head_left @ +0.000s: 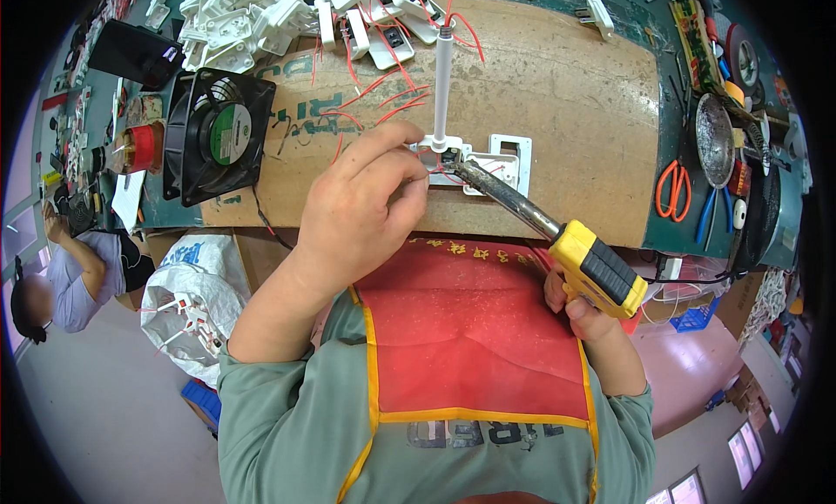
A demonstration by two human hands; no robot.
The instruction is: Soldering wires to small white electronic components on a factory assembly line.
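Note:
My right hand [585, 305] is wrapped round the yellow and black handle of a soldering gun [601, 269]. Its dark barrel slants up and left, and the tip ends at a small dark part inside a white plastic housing [496, 169]. A white tube [442, 90] stands upright at the housing's far side, with red wires coming out of its top. My left hand [366, 191] is closed at the housing's left end, its fingertips beside the soldering tip. What those fingers pinch is hidden. Thin red wire shows between the fingers and the tip.
A cardboard sheet [575, 86] covers the green bench. White housings [244, 25] and red wires are heaped at the back left, near a black fan [218, 137]. Orange-handled scissors [673, 191], pliers [716, 212] and a round metal pan [715, 143] lie right. Another person [78, 273] sits far left.

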